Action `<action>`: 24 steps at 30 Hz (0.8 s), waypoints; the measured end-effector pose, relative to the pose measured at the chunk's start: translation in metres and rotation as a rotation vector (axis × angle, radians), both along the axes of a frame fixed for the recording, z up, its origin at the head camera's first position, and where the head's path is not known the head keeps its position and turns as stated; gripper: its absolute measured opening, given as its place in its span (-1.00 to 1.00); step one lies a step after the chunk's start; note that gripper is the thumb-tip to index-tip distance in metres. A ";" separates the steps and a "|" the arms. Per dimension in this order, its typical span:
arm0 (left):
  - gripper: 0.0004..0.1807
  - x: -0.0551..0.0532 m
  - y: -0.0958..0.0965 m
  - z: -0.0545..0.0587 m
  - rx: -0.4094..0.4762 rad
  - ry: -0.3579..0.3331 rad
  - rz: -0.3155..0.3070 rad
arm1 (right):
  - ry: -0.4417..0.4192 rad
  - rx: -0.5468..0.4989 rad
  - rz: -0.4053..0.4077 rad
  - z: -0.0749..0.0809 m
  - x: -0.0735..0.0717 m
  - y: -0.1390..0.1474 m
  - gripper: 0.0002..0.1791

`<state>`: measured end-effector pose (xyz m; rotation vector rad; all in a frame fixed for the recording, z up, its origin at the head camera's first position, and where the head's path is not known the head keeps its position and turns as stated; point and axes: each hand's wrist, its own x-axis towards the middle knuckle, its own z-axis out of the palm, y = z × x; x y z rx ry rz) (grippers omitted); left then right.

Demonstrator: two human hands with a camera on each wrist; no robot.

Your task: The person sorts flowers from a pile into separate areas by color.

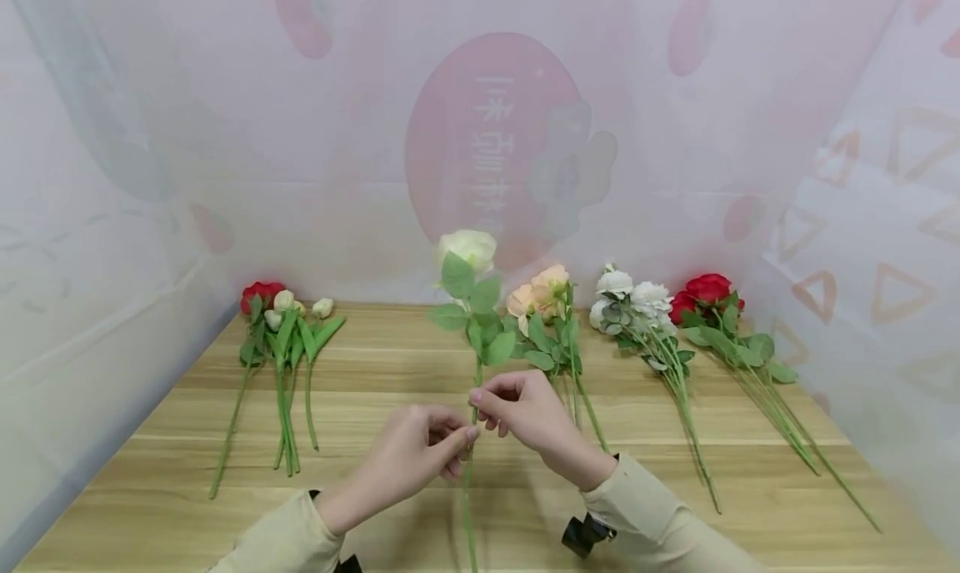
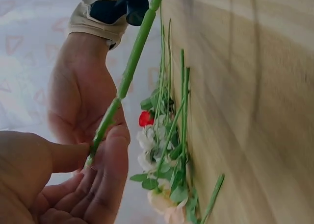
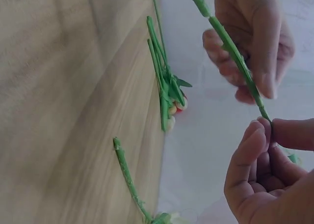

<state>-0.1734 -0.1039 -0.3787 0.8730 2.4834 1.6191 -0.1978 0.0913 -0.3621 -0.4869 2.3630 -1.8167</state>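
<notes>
A single white rose [image 1: 468, 249] with green leaves stands upright at the middle of the head view, its long stem [image 1: 468, 506] running down past both hands. My left hand [image 1: 416, 452] pinches the stem between thumb and fingers. Just above it, my right hand [image 1: 532, 414] pinches the same stem with thumb and forefinger. In the left wrist view the jointed green stem [image 2: 135, 57] slants down to the left thumb. The right wrist view has my right hand [image 3: 267, 180] gripping the stem below my left hand [image 3: 260, 42].
On the wooden table [image 1: 390, 373] lie a red flower [image 1: 262, 294] and cream tulips [image 1: 283, 300] at left. Peach flowers [image 1: 551, 281] lie behind my right hand; white flowers [image 1: 648, 298] and red flowers [image 1: 707, 288] lie farther right. Printed cloth [image 1: 360, 139] hangs behind.
</notes>
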 end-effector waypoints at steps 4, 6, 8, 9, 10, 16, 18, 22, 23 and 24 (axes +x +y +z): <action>-0.67 0.000 -0.016 0.011 -0.073 -0.059 0.078 | -0.019 0.029 -0.042 0.002 -0.015 -0.007 -0.80; -0.66 0.000 -0.024 0.015 -0.104 -0.072 0.121 | -0.051 0.049 -0.071 0.003 -0.025 -0.013 -0.80; -0.67 0.000 -0.031 0.018 -0.124 -0.075 0.153 | -0.085 0.071 -0.103 0.001 -0.035 -0.019 -0.80; -0.67 0.000 -0.034 0.019 -0.137 -0.075 0.166 | -0.100 0.079 -0.117 0.000 -0.040 -0.022 -0.80; -0.68 0.000 -0.036 0.020 -0.149 -0.075 0.177 | -0.112 0.088 -0.132 -0.001 -0.045 -0.025 -0.79; -0.68 -0.001 -0.047 0.020 -0.213 -0.064 0.192 | -0.105 0.152 -0.226 -0.008 -0.063 -0.041 -0.75; -0.68 -0.001 -0.050 0.020 -0.229 -0.056 0.195 | -0.100 0.181 -0.243 -0.011 -0.067 -0.044 -0.72; -0.66 -0.001 -0.054 0.019 -0.255 -0.050 0.190 | -0.095 0.245 -0.257 -0.018 -0.076 -0.048 -0.60; -0.65 -0.001 -0.054 0.019 -0.259 -0.050 0.185 | -0.092 0.259 -0.252 -0.020 -0.078 -0.049 -0.55; -0.64 -0.001 -0.055 0.019 -0.267 -0.049 0.180 | -0.089 0.272 -0.244 -0.022 -0.081 -0.049 -0.50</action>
